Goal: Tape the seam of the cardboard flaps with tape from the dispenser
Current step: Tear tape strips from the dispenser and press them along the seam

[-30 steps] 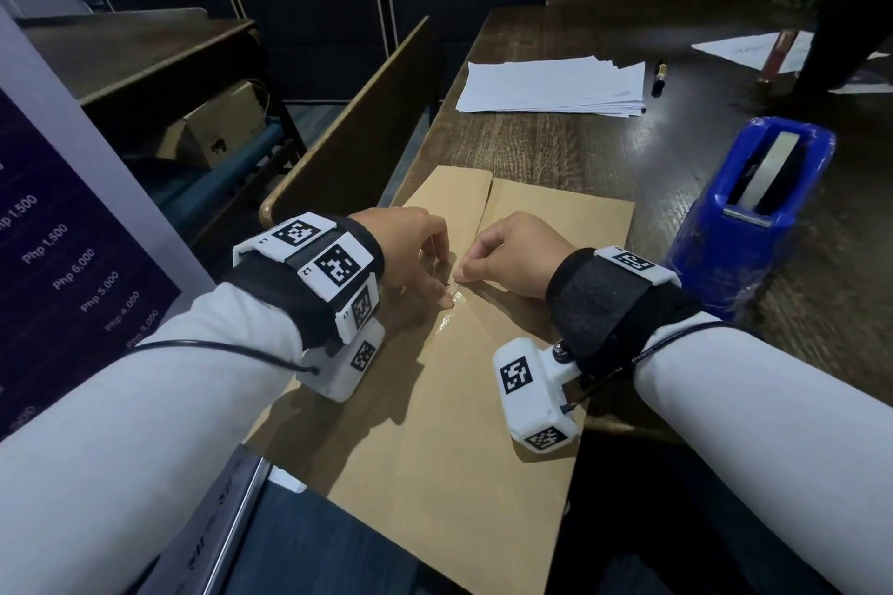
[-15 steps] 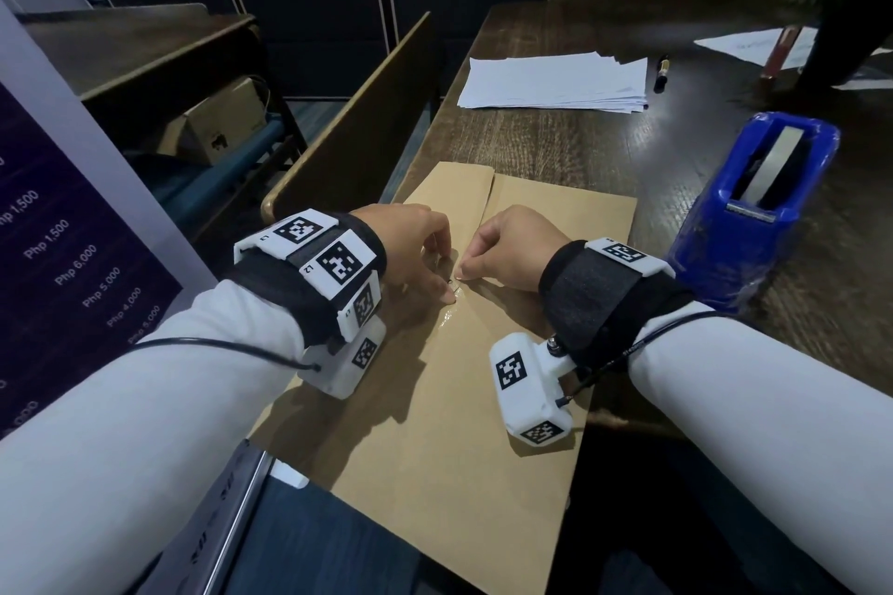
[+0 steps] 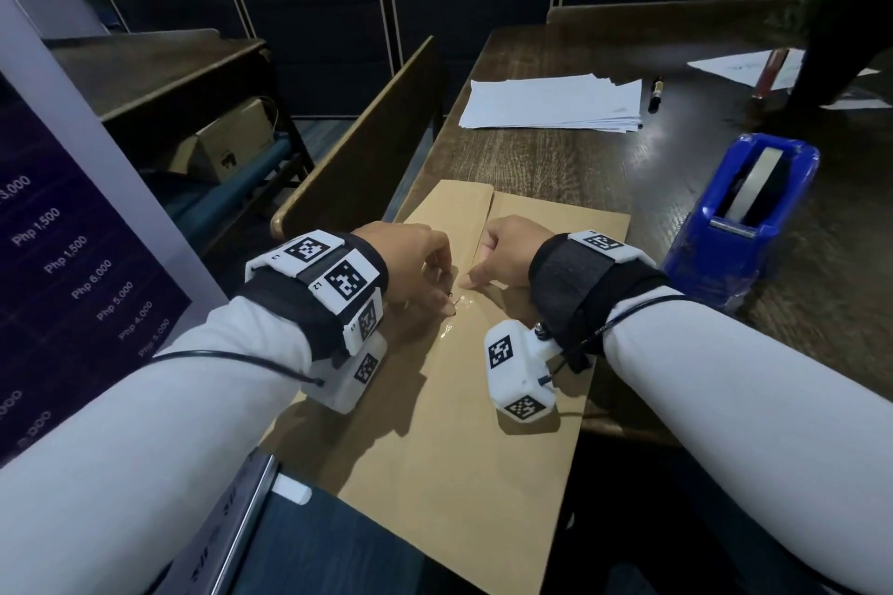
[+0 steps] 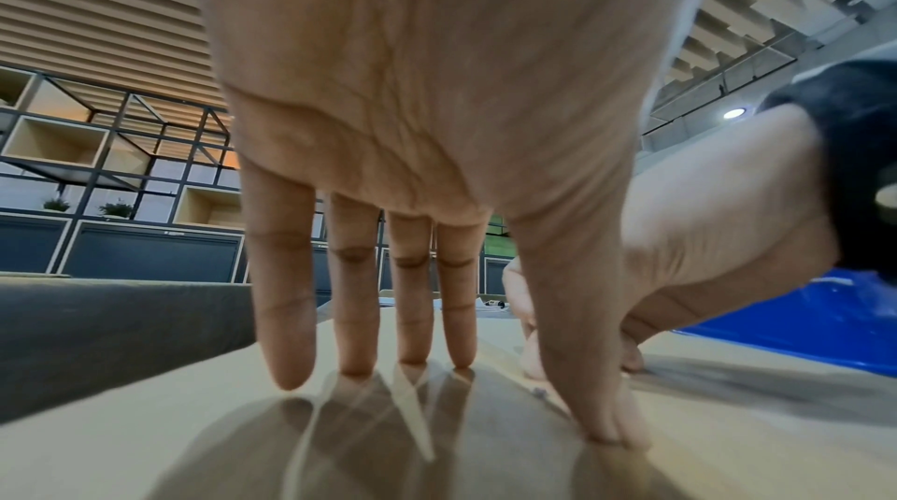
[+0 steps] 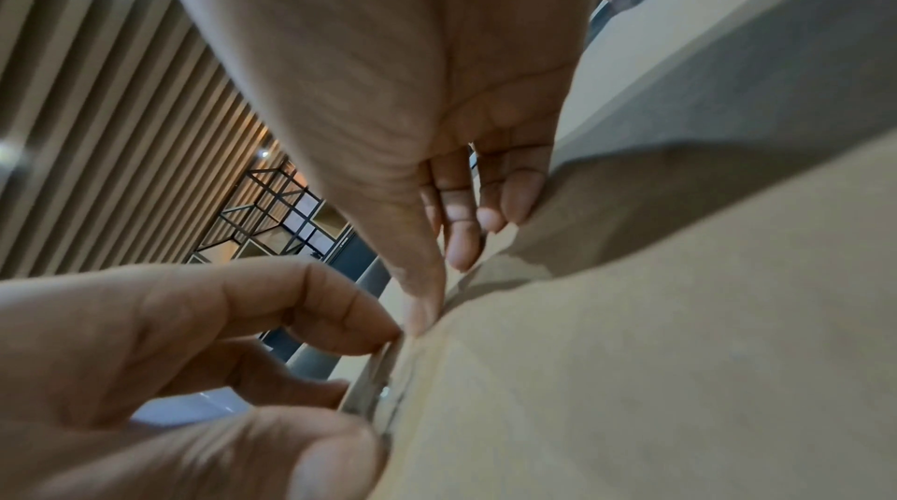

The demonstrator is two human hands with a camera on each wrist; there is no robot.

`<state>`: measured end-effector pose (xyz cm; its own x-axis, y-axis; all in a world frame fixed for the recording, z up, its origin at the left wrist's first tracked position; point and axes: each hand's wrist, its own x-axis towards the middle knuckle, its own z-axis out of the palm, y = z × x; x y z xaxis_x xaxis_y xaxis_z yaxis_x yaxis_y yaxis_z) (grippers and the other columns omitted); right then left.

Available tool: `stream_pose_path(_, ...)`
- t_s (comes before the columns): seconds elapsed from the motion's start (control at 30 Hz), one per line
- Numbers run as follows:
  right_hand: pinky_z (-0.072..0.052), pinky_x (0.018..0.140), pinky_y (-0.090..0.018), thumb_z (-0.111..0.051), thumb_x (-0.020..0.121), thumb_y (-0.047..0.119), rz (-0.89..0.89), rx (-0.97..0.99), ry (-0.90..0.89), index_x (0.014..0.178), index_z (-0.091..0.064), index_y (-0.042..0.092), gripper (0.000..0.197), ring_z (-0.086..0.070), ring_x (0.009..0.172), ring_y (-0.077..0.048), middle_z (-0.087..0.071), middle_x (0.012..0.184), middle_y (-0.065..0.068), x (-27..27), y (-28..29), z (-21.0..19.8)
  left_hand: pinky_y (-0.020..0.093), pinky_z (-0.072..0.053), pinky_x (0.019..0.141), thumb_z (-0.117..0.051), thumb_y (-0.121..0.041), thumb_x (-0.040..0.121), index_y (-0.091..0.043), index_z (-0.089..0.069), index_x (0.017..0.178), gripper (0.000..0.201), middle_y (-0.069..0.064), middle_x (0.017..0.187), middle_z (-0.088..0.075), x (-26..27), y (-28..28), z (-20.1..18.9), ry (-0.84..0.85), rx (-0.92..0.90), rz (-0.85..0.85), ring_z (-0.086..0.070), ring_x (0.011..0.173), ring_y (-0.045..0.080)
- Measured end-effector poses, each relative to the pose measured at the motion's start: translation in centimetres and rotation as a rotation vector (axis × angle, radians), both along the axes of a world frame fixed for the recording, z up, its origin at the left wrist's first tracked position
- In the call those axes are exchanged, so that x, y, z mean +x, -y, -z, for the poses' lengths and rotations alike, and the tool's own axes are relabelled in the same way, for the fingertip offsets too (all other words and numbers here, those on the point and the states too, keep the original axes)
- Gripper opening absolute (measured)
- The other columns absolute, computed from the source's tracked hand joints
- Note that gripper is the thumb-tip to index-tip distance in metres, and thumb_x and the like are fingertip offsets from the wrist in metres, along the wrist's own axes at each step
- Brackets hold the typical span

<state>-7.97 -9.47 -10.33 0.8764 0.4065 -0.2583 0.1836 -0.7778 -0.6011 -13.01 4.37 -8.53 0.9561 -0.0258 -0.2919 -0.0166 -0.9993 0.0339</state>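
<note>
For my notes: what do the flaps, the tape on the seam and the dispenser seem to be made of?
flaps: matte tan cardboard, by the flat, dull look.
tape: clear glossy film, likely plastic; it glints.
dispenser: shiny blue, probably moulded plastic.

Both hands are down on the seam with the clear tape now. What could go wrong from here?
1. The clear tape looks wrinkled and glossy near the seam; pressing on may lock in creases.
2. The left hand and right hand crowd one spot, so tape may stick to fingertips and lift.
3. The cardboard overhangs the table and could shift.
</note>
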Motion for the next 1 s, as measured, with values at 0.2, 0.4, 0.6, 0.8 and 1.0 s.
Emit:
stream_pose_path(0.2, -0.045, 0.081, -0.029, -0.053, 0.091, 0.007, -0.083, -0.009, 0.078, 0.080, -0.053, 0.017, 0.015, -0.060, 0.091, -0.018, -0.068, 0.105, -0.007, -0.7, 0.8, -0.7, 0.028, -0.047, 0.093, -0.067, -0.044, 0.084, -0.033, -0.057, 0.121, 0.041, -0.013, 0.123, -0.057, -1.5, -1.3, -0.3, -0.043, -0.157, -0.023, -0.055, 0.111, 0.010)
stream_pose_path(0.4, -0.045, 0.089, -0.031, -0.049, 0.096, 0.014, -0.295, -0.165, 0.121, 0.119, -0.057, 0.020, 0.025, -0.057, 0.107, -0.019, -0.061, 0.119, 0.000, -3.0, 2.7, -2.0, 0.031, -0.049, 0.097, -0.055, -0.028, 0.094, -0.033, -0.062, 0.123, 0.030, -0.011, 0.121, -0.063, -4.0, -1.6, -0.9, -0.033, -0.266, 0.025, -0.060, 0.106, 0.005)
stream_pose_path(0.6, -0.037, 0.094, -0.032, -0.044, 0.099, 0.026, -0.459, -0.346, 0.212, 0.141, -0.043, 0.033, 0.043, -0.049, 0.118, -0.023, -0.044, 0.133, -0.005, -5.2, 2.8, -2.0, 0.030, -0.045, 0.098, -0.046, -0.025, 0.097, -0.027, -0.054, 0.135, 0.039, -0.005, 0.132, -0.058, -5.4, 0.6, -0.4, 0.009, -0.062, 0.147, -0.056, 0.112, 0.015)
stream_pose_path(0.8, -0.043, 0.099, -0.043, -0.061, 0.087, 0.015, -0.558, -0.655, 0.309, 0.144, -0.031, 0.044, 0.071, -0.037, 0.122, -0.025, -0.035, 0.131, -0.004, -5.8, 2.4, -2.0, 0.037, -0.048, 0.093, -0.041, -0.033, 0.097, -0.023, -0.056, 0.131, 0.039, -0.001, 0.134, -0.052, -5.3, 1.7, 0.0, -0.002, 0.134, 0.179, -0.057, 0.109, 0.022)
stream_pose_path(1.0, -0.035, 0.100, -0.044, -0.052, 0.095, 0.026, -0.540, -0.642, 0.276, 0.148, -0.030, 0.029, 0.057, -0.030, 0.131, -0.035, -0.027, 0.145, -0.013, -5.2, 2.0, -1.0, 0.030, -0.046, 0.082, -0.039, -0.037, 0.096, -0.021, -0.054, 0.132, 0.042, 0.000, 0.130, -0.054, -5.1, 2.8, 1.0, 0.000, 0.255, 0.151, -0.059, 0.102, 0.026)
